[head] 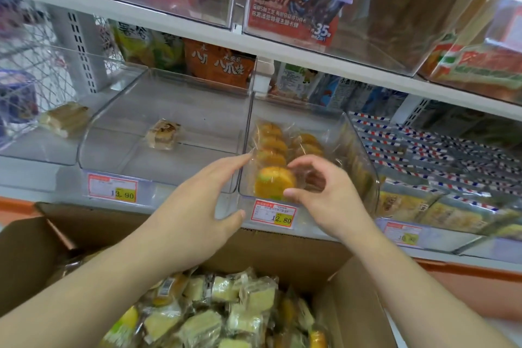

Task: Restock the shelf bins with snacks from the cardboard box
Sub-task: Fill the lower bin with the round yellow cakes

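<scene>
An open cardboard box (282, 248) sits below the shelf, full of wrapped yellow cake snacks (214, 311). In front of me a clear plastic bin (364, 155) holds several wrapped round orange cakes (272, 147) in rows. My right hand (322, 195) curls around the front cake (272, 181) at the bin's front edge, thumb under it and fingers over it. My left hand (209, 200) reaches toward the bin's left wall with straight fingers, its fingertips touching the wrapper at the bin's corner.
The clear bin (113, 133) to the left holds one wrapped pastry (163, 134). Another wrapped cake (65, 118) lies further left. At the right stand bins of striped packets (440, 155). Price tags (275, 213) hang on the shelf edge. Upper-shelf bins (367, 45) overhang.
</scene>
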A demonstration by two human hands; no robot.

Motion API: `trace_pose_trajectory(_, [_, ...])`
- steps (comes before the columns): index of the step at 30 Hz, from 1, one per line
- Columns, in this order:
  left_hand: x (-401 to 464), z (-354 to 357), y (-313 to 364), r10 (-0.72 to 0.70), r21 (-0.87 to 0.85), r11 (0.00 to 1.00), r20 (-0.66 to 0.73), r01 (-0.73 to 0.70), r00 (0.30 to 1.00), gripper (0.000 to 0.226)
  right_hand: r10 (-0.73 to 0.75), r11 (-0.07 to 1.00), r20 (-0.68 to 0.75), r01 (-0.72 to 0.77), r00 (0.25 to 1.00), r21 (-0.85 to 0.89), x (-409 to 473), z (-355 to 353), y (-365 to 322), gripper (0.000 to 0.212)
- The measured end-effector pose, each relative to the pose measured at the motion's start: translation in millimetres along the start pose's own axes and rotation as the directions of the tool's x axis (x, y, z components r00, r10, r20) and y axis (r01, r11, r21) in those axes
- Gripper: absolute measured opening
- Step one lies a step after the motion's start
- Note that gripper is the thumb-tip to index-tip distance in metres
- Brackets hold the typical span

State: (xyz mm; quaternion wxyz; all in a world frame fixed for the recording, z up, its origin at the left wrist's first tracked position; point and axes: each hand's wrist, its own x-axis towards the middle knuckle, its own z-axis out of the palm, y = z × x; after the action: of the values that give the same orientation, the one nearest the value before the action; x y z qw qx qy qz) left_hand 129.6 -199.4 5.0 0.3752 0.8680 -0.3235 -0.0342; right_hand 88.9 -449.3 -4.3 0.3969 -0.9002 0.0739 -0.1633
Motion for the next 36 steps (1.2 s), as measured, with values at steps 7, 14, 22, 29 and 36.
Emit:
trace_pose_trajectory(7, [7,10,-13,0.054,0.093,0.994,0.002,-0.053,0.999,0.084,-0.083,0.988,0.009,0.083,0.997,-0.128,1,-8,7,0.041])
trace_pose_trajectory(14, [3,11,-15,0.063,0.112,0.991,0.029,-0.066,0.998,0.079,-0.087,0.980,0.026,0.090,0.996,-0.175,-2,2,15,0.016])
trace_pose_trajectory(22, [-1,9,-14,0.062,0.135,0.988,0.067,-0.071,0.996,0.078,-0.030,0.969,0.159,0.068,0.987,-0.237,-5,-10,9,0.024])
trace_pose_trajectory(29, [-26,-1,-13,0.084,0.103,0.990,0.080,-0.093,0.993,0.074,-0.094,0.971,0.089,0.111,0.992,-0.210,-38,-31,-11,0.046])
trace_pose_trajectory(36, [-73,3,-43,-0.040,0.196,0.981,0.186,0.003,0.982,0.054,-0.090,0.991,0.139,0.103,0.986,-0.090,-106,-7,-7,0.023])
